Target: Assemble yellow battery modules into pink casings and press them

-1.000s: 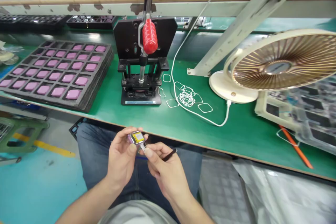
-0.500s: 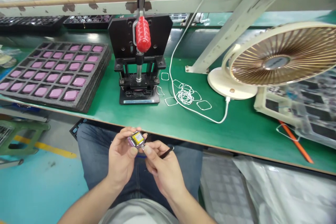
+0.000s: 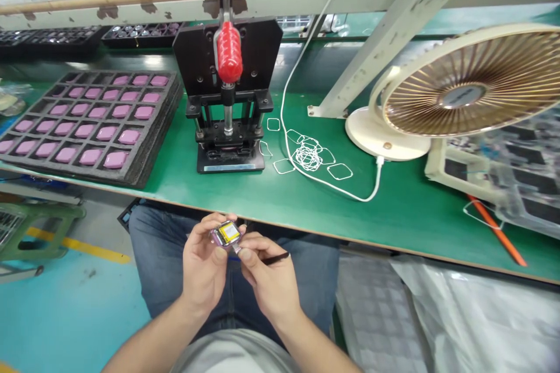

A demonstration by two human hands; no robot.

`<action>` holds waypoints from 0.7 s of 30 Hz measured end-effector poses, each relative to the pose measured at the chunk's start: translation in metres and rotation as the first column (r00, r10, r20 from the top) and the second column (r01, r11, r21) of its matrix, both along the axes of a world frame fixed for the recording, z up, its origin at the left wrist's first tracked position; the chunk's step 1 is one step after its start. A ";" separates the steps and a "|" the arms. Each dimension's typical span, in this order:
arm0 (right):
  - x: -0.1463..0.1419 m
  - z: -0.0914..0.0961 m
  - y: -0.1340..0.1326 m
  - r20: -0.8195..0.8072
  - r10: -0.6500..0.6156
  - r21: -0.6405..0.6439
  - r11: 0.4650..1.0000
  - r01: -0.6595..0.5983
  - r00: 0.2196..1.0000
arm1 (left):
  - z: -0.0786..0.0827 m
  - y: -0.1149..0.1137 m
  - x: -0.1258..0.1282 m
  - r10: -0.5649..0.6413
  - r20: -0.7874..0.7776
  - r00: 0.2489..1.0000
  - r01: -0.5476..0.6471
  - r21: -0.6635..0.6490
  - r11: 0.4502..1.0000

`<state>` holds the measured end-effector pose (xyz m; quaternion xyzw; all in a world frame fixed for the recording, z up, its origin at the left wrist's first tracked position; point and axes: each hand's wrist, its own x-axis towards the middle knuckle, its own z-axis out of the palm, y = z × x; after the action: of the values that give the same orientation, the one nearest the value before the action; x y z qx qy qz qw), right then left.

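Over my lap, my left hand [image 3: 205, 271] is closed round a small square device case [image 3: 226, 233], its fingers on the far edge and its thumb on the near one. The case is purple at the side and open on top, with a yellow-bordered pale part inside. My right hand [image 3: 269, 274] is closed around a dark slim tool [image 3: 276, 258], whose end sticks out past the index finger. Its thumb and index finger pinch at a small pale tab at the case's near corner. The tool's other end is hidden by the fingers.
A black hand press [image 3: 230, 128] with a red handle stands on the green bench [image 3: 245, 195]. Left of it lies a foam tray [image 3: 146, 169] of purple cases. White gasket rings [image 3: 308, 157], a cable [image 3: 345, 192], a fan [image 3: 464, 93] and an orange stick [image 3: 499, 233] are to the right.
The view has shifted slightly. Both hands keep their hold on the case and tool; the right thumb and fingers have moved a little at the case's near corner.
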<state>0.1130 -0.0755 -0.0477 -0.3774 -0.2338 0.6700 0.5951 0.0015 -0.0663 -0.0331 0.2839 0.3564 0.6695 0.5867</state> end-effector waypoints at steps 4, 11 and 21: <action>-0.002 -0.002 -0.003 0.004 -0.021 -0.040 0.999 0.022 1.000 | -0.001 -0.001 0.002 0.000 0.022 1.000 0.001 -0.029 1.000; -0.002 -0.010 -0.004 -0.001 0.003 -0.032 0.999 -0.003 1.000 | -0.003 0.001 0.003 -0.018 0.006 1.000 0.018 0.000 1.000; -0.003 -0.005 -0.002 0.293 -0.211 0.100 0.977 0.190 0.933 | -0.008 -0.003 0.005 -0.002 -0.027 1.000 0.001 -0.031 1.000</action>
<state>0.1102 -0.0776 -0.0523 -0.4758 -0.3055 0.5316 0.6306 0.0064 -0.0690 -0.0411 0.2840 0.3744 0.6595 0.5867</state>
